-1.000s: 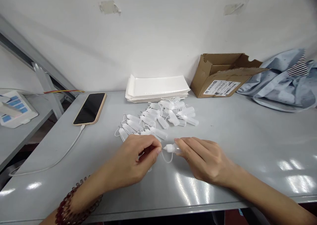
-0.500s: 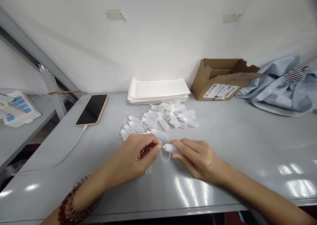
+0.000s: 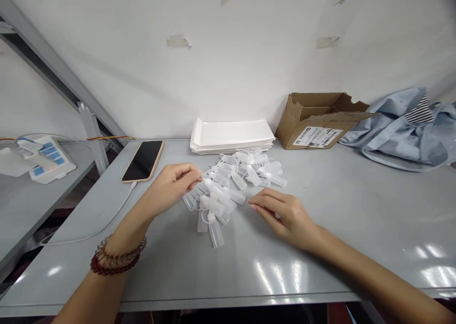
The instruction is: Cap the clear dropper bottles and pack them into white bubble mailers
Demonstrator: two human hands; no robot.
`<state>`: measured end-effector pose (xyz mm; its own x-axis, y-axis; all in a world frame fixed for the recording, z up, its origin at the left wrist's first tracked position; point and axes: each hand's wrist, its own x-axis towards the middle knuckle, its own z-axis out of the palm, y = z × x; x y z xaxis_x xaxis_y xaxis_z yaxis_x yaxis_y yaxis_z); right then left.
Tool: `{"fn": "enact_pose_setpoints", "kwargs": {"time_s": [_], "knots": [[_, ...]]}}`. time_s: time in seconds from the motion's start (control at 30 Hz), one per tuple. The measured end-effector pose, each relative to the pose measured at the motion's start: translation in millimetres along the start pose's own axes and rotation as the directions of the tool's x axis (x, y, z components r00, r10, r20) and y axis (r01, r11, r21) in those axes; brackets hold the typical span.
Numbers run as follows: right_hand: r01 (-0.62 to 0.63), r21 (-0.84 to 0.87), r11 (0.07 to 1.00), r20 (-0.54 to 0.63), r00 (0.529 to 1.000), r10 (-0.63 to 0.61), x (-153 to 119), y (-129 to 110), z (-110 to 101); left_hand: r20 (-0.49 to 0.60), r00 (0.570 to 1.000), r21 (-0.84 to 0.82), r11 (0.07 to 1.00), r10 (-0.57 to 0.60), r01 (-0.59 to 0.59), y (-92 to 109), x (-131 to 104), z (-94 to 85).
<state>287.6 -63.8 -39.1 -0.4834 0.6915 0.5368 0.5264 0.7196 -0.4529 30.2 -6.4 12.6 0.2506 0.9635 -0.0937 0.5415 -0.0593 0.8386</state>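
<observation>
Fingers [image 3: 192, 177] of left hand [image 3: 174, 186] pinch a bottle tip [image 3: 205, 181]; right hand's [image 3: 290, 217] sit bunched nearby.

Likely workshop — metal bench [image 3: 338, 219], pile of small plastic bottles [image 3: 228, 181], open carton [image 3: 317, 124].

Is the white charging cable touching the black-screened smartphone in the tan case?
Touching. The head view shows the white charging cable with its connector plugged into the near end of the black-screened smartphone, no gap between them.
</observation>
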Motion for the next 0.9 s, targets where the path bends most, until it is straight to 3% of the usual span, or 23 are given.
{"fn": "enact_pose_setpoints", "kwargs": {"time_s": [0.1,0.17,0.23,0.33,0.4,0.5,0.6,0.9], "knots": [[-0.036,-0.019,0.999,-0.014,0.999,0.036,22.0,4.3,-0.2,0.0,0.997,-0.03,0.997,-0.072,0.072,-4.9,5.1,-8.0],[-0.098,-0.122,0.988,0.074,0.991,0.108,45.0,3.8,1.6,0.018,0.996,-0.019,0.995,-0.093,0.093,-9.1,7.5,-12.3],[-0.176,-0.311,0.934,0.253,0.932,0.26,70.6,1.3,7.2,0.051,0.993,0.011,0.994,-0.106,0.105,-13.6,9.5,-15.2],[-0.232,-0.415,0.88,0.303,0.877,0.374,103.1,-2.5,22.2,0.089,0.989,0.098,0.989,-0.122,0.113,-20.6,13.4,-17.1],[-0.251,-0.458,0.853,0.318,0.85,0.421,116.5,-4.2,32.8,0.047,0.992,0.186,0.976,-0.119,0.108,-25.4,16.6,-18.2],[-0.243,-0.515,0.822,0.347,0.818,0.459,124.8,-5.6,43.0,-0.144,0.986,0.331,0.935,-0.087,0.131,-32.0,20.4,-20.8],[-0.211,-0.559,0.802,0.374,0.8,0.47,125.8,-6.4,45.7,-0.302,0.953,0.412,0.896,-0.035,0.164,-34.9,20.7,-23.0],[-0.197,-0.541,0.817,0.432,0.769,0.471,125.5,-3.6,50.0,-0.39,0.919,0.424,0.897,0.054,0.127,-27.9,15.4,-20.1]]}}
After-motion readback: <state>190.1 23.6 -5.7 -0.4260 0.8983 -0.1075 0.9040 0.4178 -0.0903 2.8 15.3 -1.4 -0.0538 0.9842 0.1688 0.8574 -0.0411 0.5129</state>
